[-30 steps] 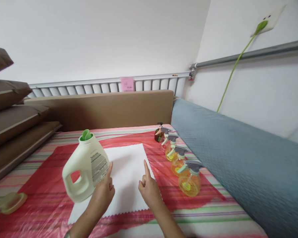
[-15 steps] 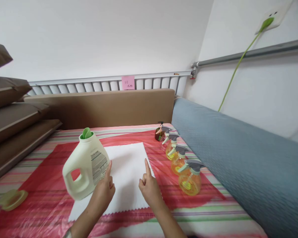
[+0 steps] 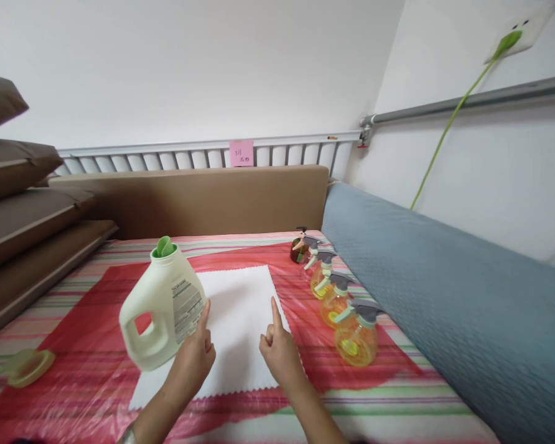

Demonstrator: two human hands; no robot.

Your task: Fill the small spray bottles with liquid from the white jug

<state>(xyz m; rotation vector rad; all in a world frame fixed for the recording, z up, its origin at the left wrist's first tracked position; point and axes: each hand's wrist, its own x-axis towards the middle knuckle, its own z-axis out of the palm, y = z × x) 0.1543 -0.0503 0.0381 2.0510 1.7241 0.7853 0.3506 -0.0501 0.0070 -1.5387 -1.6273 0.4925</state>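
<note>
My left hand [image 3: 195, 357] hovers over a white cloth [image 3: 231, 320], index finger pointing up, the other fingers curled; its fingertip is right beside a pale green detergent jug [image 3: 163, 308] with an open green spout. My right hand [image 3: 278, 350] makes the same pointing shape over the cloth's right edge, holding nothing. A row of yellow spray bottles [image 3: 354, 336] with grey triggers stands to the right of my right hand.
A red plastic sheet [image 3: 87, 320] covers a striped bedspread. The jug's green cap [image 3: 28, 365] lies at far left. Brown cushions [image 3: 23, 228] stack at left, a brown headboard [image 3: 203, 197] behind, a blue padded bolster [image 3: 444, 296] along the right wall.
Both hands keep the same pointing pose. The view has shifted slightly; nothing on the bed has moved.
</note>
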